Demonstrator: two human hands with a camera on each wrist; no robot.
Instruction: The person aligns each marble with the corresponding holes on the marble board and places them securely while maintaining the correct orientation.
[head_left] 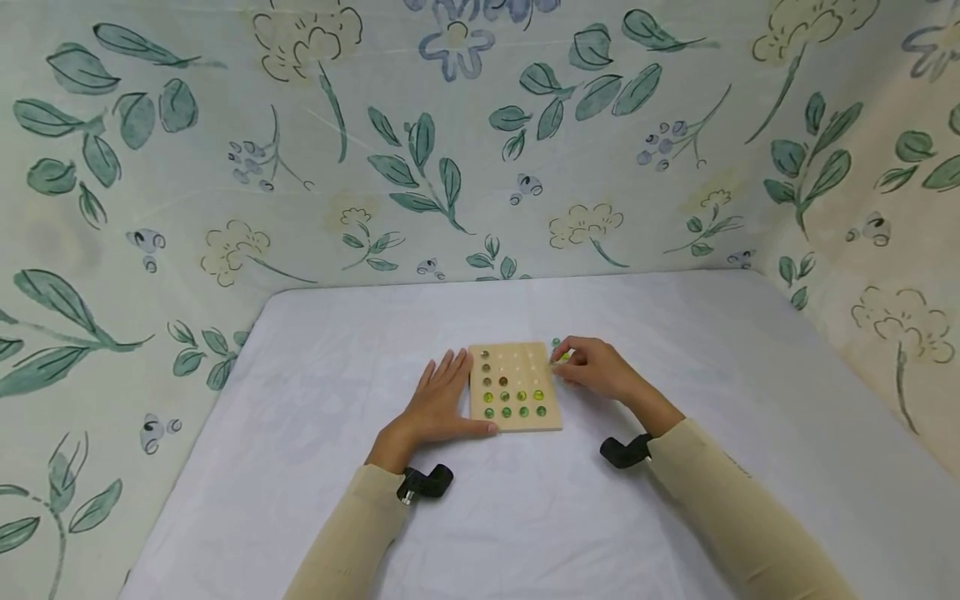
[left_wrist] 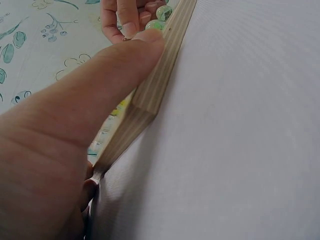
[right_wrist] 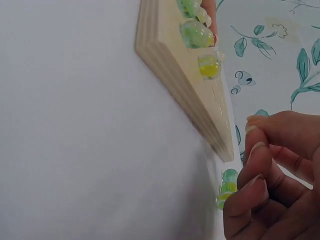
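Note:
A square wooden board [head_left: 528, 367] with rows of small holes lies on the white cloth. Green marbles [head_left: 523, 412] fill its nearest row and yellow-green marbles [head_left: 521, 396] the one behind; several brownish marbles [head_left: 487, 367] sit toward its left side. My left hand [head_left: 442, 406] rests against the left edge with fingers straight, its thumb [left_wrist: 132, 55] along the near edge. At the board's right edge my right hand [head_left: 596, 367] pinches a small marble between thumb and forefinger, mostly hidden by the fingertips. Loose green and yellow marbles [right_wrist: 228, 187] lie beside that hand.
White cloth [head_left: 487, 517] covers the table around the board. Behind and at the sides hangs a floral-printed fabric [head_left: 450, 208]. A black wrist camera [head_left: 427, 482] sits on the left wrist and another wrist camera [head_left: 626, 452] on the right.

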